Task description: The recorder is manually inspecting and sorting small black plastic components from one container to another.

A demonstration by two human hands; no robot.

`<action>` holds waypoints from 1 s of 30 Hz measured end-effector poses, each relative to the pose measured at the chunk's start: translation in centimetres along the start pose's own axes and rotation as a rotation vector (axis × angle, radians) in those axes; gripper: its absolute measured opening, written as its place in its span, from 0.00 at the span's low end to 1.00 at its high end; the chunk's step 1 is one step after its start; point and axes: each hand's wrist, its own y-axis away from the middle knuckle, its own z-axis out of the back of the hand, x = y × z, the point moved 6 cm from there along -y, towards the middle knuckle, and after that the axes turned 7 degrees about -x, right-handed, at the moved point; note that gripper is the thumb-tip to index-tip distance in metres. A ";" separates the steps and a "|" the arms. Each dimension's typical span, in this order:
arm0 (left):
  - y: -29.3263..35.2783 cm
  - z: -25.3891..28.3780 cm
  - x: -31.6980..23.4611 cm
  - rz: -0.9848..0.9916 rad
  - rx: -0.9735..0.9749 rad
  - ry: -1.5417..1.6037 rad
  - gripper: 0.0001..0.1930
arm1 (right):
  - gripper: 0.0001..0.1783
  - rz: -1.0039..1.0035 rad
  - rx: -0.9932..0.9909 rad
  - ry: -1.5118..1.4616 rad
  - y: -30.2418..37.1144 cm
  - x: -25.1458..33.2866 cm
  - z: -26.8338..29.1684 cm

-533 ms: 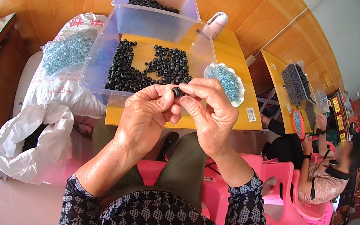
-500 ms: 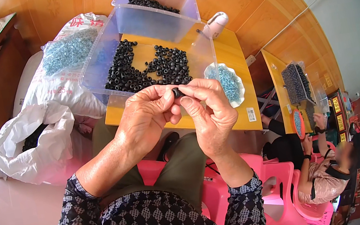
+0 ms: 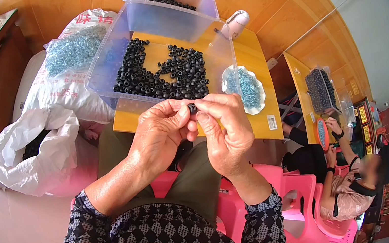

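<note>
A small black ring-like part with a hole in it is pinched at fingertip level in front of me. On its left side, my left hand grips it between thumb and curled forefinger. From the other side, the thumb and fingers of my right hand close on it too. Fingertips cover much of the part. Just beyond my hands stands a clear plastic bin, with many similar black parts spread over its bottom. Right of the bin, a white scalloped dish holds small clear-blue pieces.
A second clear bin with black parts stands behind. At left are a white sack, a bag of blue pieces and an open white bag. On the right, a person sits at another table near pink chairs.
Both hands keep the black part and have shifted slightly down in the picture. The other person's raised hand has moved toward the red-rimmed dish.
</note>
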 end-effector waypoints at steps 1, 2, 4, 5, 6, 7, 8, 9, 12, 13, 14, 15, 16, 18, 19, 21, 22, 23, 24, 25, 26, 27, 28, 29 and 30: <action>0.1 0.0 0.1 -0.006 -0.005 -0.004 0.07 | 0.09 0.090 0.013 0.058 0.0 0.7 -0.1; 0.3 -0.1 0.2 -0.004 -0.005 -0.001 0.07 | 0.08 -0.100 0.031 -0.121 0.4 0.4 -0.5; 0.8 -0.2 0.2 -0.014 -0.037 -0.064 0.07 | 0.08 -0.036 0.060 -0.070 0.6 0.4 -0.4; 1.1 -0.3 0.3 -0.020 -0.043 -0.060 0.07 | 0.07 0.030 0.087 -0.023 0.6 0.7 -0.5; 1.3 -0.2 0.4 -0.040 -0.069 -0.078 0.07 | 0.07 -0.105 0.101 -0.105 0.7 0.7 -0.4; 1.4 0.0 0.5 -0.057 -0.095 -0.096 0.08 | 0.07 -0.106 0.106 -0.107 0.3 0.6 -0.3; 1.4 0.2 0.8 -0.049 -0.080 -0.097 0.08 | 0.06 -0.081 0.140 -0.049 -0.3 0.3 0.0; 1.5 0.5 1.1 -0.063 -0.089 -0.088 0.08 | 0.06 -0.056 0.174 0.009 -0.9 -0.2 0.1; 2.2 1.3 1.7 0.002 -0.106 -0.091 0.08 | 0.07 -0.354 0.223 -0.042 -3.5 -4.6 -1.3; 2.3 1.5 2.0 0.038 -0.100 -0.068 0.08 | 0.08 -0.491 0.280 -0.057 -4.5 -6.5 -2.6; 2.5 1.4 2.1 0.069 -0.090 -0.044 0.08 | 0.07 -0.532 0.360 -0.112 -5.4 -8.2 -4.4; 2.6 1.5 2.2 0.072 -0.087 -0.042 0.08 | 0.07 -0.575 0.434 -0.162 -5.9 -10.9 -6.1; 2.7 0.9 2.4 0.101 -0.054 -0.020 0.08 | 0.07 -0.503 0.497 -0.061 -6.5 -13.6 -6.9; 2.8 1.4 2.2 0.108 -0.060 0.002 0.09 | 0.06 -0.321 0.598 0.142 -6.7 -17.7 -10.9; 2.7 1.7 2.0 0.101 -0.064 0.006 0.09 | 0.04 -0.206 0.618 0.278 -6.7 -18.6 -13.0; 2.7 1.6 1.8 0.105 -0.041 0.041 0.10 | 0.04 -0.003 0.675 0.459 -6.6 -20.3 -15.3; 2.7 1.7 1.6 0.113 -0.043 0.059 0.11 | 0.03 0.000 0.744 0.522 -6.3 -20.8 -16.7; 2.6 1.8 1.4 0.109 -0.046 0.065 0.11 | 0.03 0.004 0.750 0.520 -6.2 -21.0 -17.7; 2.4 1.9 1.3 0.116 -0.049 0.054 0.11 | 0.03 0.023 0.850 0.586 -5.7 -21.4 -18.8; 2.3 2.0 1.3 0.124 -0.051 0.042 0.12 | 0.03 0.042 0.948 0.654 -5.2 -21.9 -19.7; 2.1 2.1 1.2 0.125 -0.054 0.053 0.12 | 0.03 0.047 1.008 0.689 -4.6 -22.3 -20.3; 1.9 2.2 1.2 0.125 -0.057 0.057 0.12 | 0.03 0.048 1.013 0.688 -4.6 -22.5 -20.5; 1.8 2.3 1.2 0.127 -0.063 0.057 0.12 | 0.01 0.026 1.036 0.686 -4.3 -22.7 -20.8; 1.8 2.4 1.2 0.131 -0.068 0.057 0.12 | 0.01 0.003 1.057 0.685 -4.1 -22.8 -20.9; 1.7 2.4 1.3 0.134 -0.072 0.059 0.12 | 0.01 0.003 1.035 0.670 -4.2 -22.8 -20.8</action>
